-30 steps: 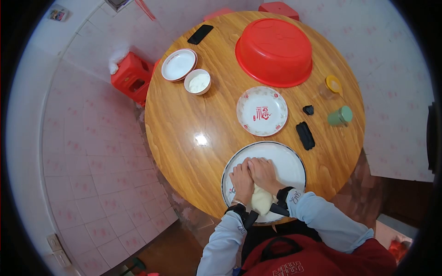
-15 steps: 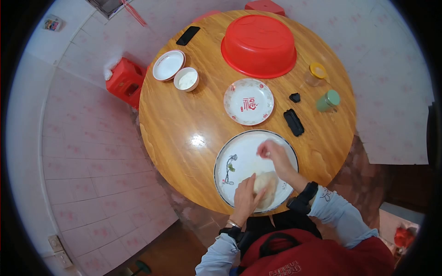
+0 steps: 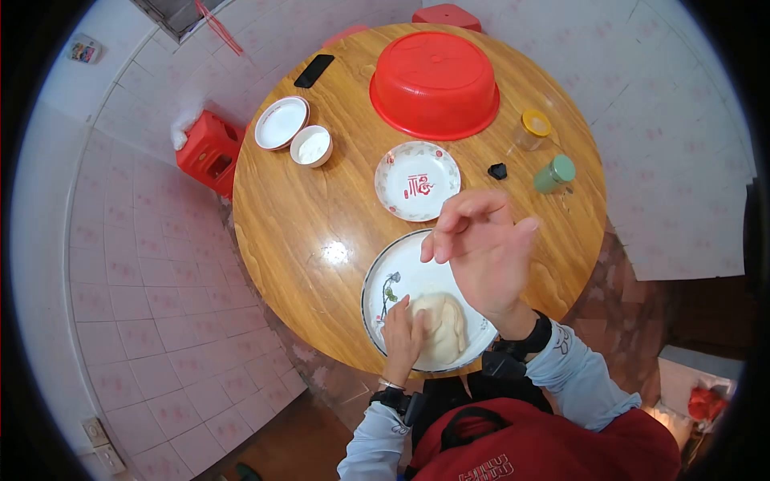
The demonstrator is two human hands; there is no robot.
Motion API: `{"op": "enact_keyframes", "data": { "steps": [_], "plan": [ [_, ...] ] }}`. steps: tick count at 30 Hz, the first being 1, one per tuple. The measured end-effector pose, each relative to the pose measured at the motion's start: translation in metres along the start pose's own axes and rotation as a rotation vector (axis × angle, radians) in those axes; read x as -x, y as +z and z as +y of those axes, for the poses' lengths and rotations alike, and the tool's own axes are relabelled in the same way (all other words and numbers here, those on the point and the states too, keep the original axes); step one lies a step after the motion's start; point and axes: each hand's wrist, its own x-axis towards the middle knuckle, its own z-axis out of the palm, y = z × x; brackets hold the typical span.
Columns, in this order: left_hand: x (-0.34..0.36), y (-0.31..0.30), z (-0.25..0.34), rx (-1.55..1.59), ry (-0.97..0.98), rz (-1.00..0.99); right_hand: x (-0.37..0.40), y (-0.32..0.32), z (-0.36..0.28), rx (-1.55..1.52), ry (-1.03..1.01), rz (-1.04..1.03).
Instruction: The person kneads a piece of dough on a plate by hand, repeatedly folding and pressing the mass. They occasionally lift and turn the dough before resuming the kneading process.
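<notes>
A pale lump of dough [image 3: 443, 330] lies on the big white dark-rimmed round tray [image 3: 411, 258] near the table's front edge. Against the dough's left side rests my left hand [image 3: 403, 335], its fingers stretched out and touching it. My right hand [image 3: 491, 255] is raised above the tray, palm turned up toward the camera, fingers loosely bent and apart with nothing in them. It hides the tray's right rear part. Behind the tray is a white plate [image 3: 393, 184] with red print.
An upturned red basin [image 3: 437, 80] stands at the back. To the right are a yellow-lidded jar [image 3: 532, 130], a green-lidded jar [image 3: 555, 175] and a small black object [image 3: 497, 171]. A bowl of white powder [image 3: 311, 147], stacked dishes [image 3: 281, 124] and a phone [image 3: 314, 70] lie left.
My right hand has lifted from the tray toward the camera, its palm opening upward. My left hand stays at the dough. The whole view has shifted slightly.
</notes>
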Motion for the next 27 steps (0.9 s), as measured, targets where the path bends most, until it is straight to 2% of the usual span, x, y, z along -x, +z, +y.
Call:
{"op": "enact_keyframes", "data": {
  "steps": [2, 4, 6, 8, 9, 10, 11, 12, 15, 16, 18, 19, 20, 21, 23, 24, 26, 27],
  "plan": [
    [-0.003, -0.008, 0.009, 0.077, -0.056, 0.022, 0.009, -0.007, 0.012, 0.018, 0.014, -0.018],
    [-0.004, -0.009, 0.008, 0.076, -0.036, 0.057, 0.020, -0.027, 0.032, 0.505, 0.104, -0.100],
    [-0.004, -0.004, 0.001, 0.074, -0.007, 0.097, 0.035, -0.054, 0.060, 0.672, 0.399, -0.048],
    [0.003, 0.013, -0.018, 0.253, -0.284, 0.164, 0.065, -0.105, 0.099, 0.980, 0.596, -0.046],
    [0.007, 0.023, -0.026, 0.254, -0.283, 0.171, 0.089, -0.130, 0.116, 1.072, 0.614, -0.069],
    [0.011, 0.032, -0.033, 0.375, -0.425, 0.174, 0.114, -0.151, 0.131, 1.162, 0.632, -0.093],
    [0.013, 0.039, -0.036, 0.497, -0.566, 0.175, 0.136, -0.167, 0.143, 1.123, 0.740, -0.092],
    [0.015, 0.044, -0.034, 0.497, -0.566, 0.178, 0.154, -0.173, 0.150, 1.082, 0.850, -0.089],
    [0.016, 0.057, -0.012, 0.536, -0.550, 0.361, 0.163, -0.141, 0.135, 0.973, 0.846, -0.010],
    [0.016, 0.055, -0.001, 0.537, -0.549, 0.363, 0.159, -0.132, 0.127, 0.974, 0.844, -0.011],
    [0.015, 0.050, 0.019, 0.360, -0.397, 0.395, 0.151, -0.119, 0.111, 0.829, 0.908, 0.211],
    [0.008, 0.043, 0.027, 0.413, -0.349, 0.416, 0.148, -0.118, 0.109, 0.833, 0.908, 0.210],
    [0.000, 0.039, 0.027, 0.417, -0.350, 0.415, 0.141, -0.117, 0.108, 0.861, 0.808, 0.197],
    [-0.010, 0.034, 0.027, 0.385, -0.255, 0.399, 0.133, -0.118, 0.108, 0.885, 0.705, 0.183],
    [-0.032, 0.028, 0.021, 0.289, -0.091, 0.399, 0.115, -0.126, 0.111, 0.944, 0.714, 0.151],
    [-0.041, 0.025, 0.016, 0.288, -0.084, 0.403, 0.106, -0.131, 0.115, 1.000, 0.729, 0.120],
    [-0.058, 0.017, 0.011, 0.410, -0.353, 0.210, 0.086, -0.135, 0.113, 0.975, 0.774, 0.140],
    [-0.062, 0.010, 0.020, 0.346, -0.378, 0.177, 0.072, -0.124, 0.102, 1.131, 0.854, 0.044]
  ]
}}
